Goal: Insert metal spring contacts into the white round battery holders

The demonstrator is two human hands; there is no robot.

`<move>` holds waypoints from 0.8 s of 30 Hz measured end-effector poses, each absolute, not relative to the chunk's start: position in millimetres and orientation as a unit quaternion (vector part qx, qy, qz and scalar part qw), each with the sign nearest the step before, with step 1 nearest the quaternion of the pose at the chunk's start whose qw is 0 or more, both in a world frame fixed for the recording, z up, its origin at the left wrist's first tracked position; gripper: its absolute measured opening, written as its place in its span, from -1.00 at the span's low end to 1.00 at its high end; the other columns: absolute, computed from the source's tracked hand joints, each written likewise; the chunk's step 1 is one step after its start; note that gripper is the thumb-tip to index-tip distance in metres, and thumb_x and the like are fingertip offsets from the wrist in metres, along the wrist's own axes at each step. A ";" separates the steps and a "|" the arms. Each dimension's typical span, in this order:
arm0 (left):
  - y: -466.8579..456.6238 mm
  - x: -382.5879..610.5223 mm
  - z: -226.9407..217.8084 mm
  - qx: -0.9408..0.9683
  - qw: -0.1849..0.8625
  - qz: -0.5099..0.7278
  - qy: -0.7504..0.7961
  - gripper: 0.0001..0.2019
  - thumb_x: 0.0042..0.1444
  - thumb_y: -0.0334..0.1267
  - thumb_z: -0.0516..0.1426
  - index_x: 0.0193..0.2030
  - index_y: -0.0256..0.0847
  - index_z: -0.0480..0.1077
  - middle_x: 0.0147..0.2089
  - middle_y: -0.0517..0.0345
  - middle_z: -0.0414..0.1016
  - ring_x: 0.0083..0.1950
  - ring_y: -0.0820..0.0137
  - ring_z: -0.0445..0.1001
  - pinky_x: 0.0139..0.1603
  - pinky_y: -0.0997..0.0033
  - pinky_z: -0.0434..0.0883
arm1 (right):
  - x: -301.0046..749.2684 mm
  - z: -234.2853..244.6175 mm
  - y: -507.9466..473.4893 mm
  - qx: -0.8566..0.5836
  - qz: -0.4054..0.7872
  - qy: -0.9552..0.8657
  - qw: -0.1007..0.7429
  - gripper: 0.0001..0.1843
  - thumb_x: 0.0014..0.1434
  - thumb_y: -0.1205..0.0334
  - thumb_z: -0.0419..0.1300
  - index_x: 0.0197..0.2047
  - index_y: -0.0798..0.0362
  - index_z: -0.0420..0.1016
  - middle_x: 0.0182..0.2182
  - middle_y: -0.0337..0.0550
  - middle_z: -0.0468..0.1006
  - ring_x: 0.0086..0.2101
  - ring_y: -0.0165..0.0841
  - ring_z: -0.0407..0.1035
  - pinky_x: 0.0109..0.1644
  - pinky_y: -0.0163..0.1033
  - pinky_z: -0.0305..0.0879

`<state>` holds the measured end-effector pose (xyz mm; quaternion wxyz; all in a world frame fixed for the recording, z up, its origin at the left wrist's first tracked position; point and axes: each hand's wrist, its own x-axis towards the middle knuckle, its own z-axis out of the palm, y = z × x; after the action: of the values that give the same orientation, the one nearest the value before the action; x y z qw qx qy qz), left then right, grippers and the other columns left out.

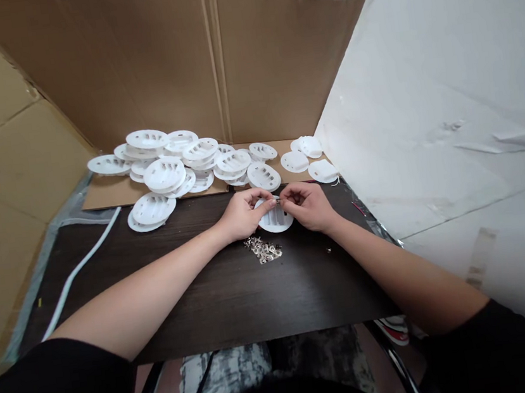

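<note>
A round white plastic disc (275, 220) lies on the dark table (227, 296) between my two hands. My left hand (242, 214) grips the disc's left edge, fingers curled. My right hand (309, 205) is closed in a pinch over the disc's top edge, on a tiny metal piece (278, 200). A small heap of metal contact clips (263, 249) lies just in front of the disc, close to my left wrist.
A pile of several white discs (177, 165) spreads over cardboard at the table's back, with more discs (308, 159) to the right. Cardboard walls stand behind and left; a white sheet (446, 135) closes the right. A white strip (80, 267) lies at left.
</note>
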<state>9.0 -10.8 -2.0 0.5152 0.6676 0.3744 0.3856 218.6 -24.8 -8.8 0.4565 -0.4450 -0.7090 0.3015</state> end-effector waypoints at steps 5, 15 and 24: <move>-10.9 9.5 -3.9 0.672 0.493 0.410 0.370 -0.81 0.24 -0.16 0.36 -0.25 -0.23 0.56 -0.43 0.19 0.50 -0.45 0.48 0.37 -0.43 0.45 0.36 | 219.2 -7.3 -24.2 -0.445 0.312 -0.705 0.456 -0.91 0.13 0.22 0.29 -0.40 0.02 0.53 -0.49 -0.26 0.49 -0.48 -0.41 0.24 -0.36 -0.23 0.18; -11.6 9.5 -3.2 0.637 0.541 0.391 0.386 -0.72 0.28 -0.03 0.35 -0.09 -0.21 0.56 -0.47 0.27 0.44 -0.60 0.54 0.26 -0.63 0.51 0.28 | 225.0 -3.5 -20.7 -0.426 0.326 -0.708 0.459 -0.84 0.23 0.14 0.31 -0.35 0.00 0.53 -0.45 -0.26 0.49 -0.43 -0.37 0.26 -0.30 -0.19 0.22; -10.5 9.6 -4.3 0.647 0.537 0.390 0.376 -0.79 0.28 -0.12 0.33 -0.10 -0.21 0.56 -0.46 0.28 0.42 -0.55 0.54 0.28 -0.57 0.52 0.32 | 222.7 -3.3 -22.2 -0.424 0.288 -0.726 0.458 -0.86 0.23 0.20 0.29 -0.37 -0.01 0.50 -0.42 -0.25 0.44 -0.40 -0.36 0.23 -0.28 -0.18 0.21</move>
<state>9.6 -10.5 -4.3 0.5372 0.6467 0.3757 0.3900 222.7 -22.2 -3.3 0.4581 -0.4238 -0.7262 0.2884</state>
